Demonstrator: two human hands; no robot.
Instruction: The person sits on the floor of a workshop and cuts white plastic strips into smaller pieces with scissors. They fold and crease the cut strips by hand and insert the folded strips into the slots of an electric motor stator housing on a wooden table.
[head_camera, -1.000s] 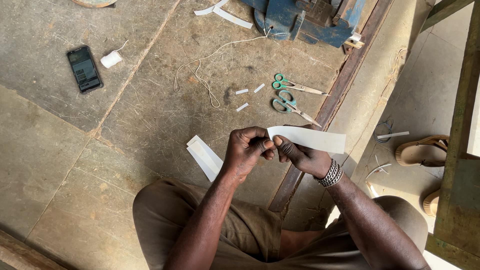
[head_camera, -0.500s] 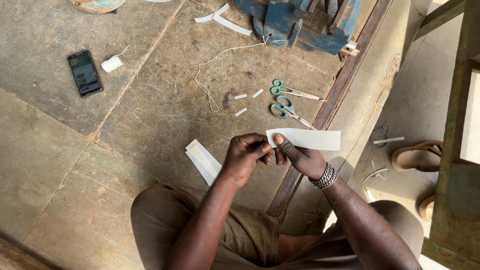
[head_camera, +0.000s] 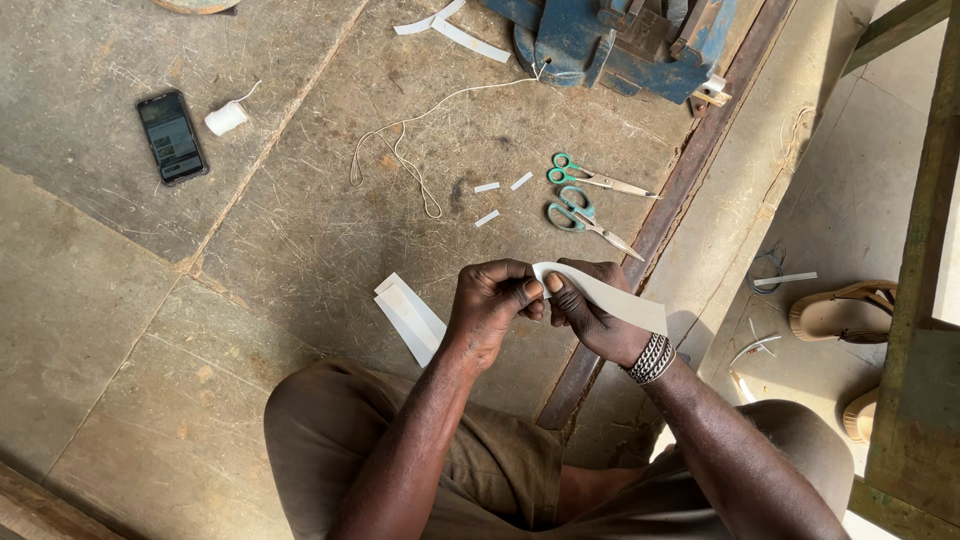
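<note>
White flat paper strip (head_camera: 610, 297), held at the centre of the frame, now curls over at its left end, where left hand (head_camera: 490, 305) and right hand (head_camera: 590, 315) pinch it together, a little lower than before.

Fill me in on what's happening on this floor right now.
A person sits on the concrete floor, pinching one end of a white paper strip with the left hand and right hand; the strip runs out to the right. More white strips lie just beside the left hand. Farther off lie two green-handled scissors, small paper offcuts, a loose string, a spool of thread, a phone and a blue metal machine.
</note>
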